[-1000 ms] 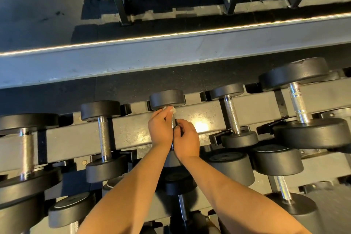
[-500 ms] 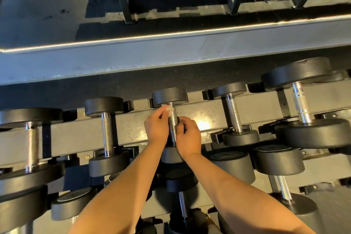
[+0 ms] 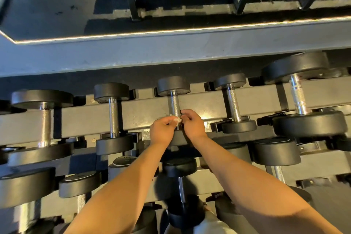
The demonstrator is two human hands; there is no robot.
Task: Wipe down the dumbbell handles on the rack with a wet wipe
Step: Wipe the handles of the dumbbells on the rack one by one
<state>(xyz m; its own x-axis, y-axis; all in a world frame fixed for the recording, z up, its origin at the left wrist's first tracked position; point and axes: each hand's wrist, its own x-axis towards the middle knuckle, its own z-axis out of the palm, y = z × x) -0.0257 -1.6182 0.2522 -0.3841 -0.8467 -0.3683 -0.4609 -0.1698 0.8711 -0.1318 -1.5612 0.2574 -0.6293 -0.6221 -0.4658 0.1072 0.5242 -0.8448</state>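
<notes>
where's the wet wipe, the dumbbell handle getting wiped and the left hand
wet wipe (image 3: 177, 120): head view, on the white crumpled bit showing between the two hands
dumbbell handle (image 3: 175, 103): head view, on the bare knurled steel above the hands
left hand (image 3: 161, 132): head view, on the back of the hand

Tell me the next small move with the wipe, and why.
Probably slide the wet wipe up toward the far head: the left hand pinches it at the handle's near end, right hand alongside, and the knurled stretch above is bare.
</notes>
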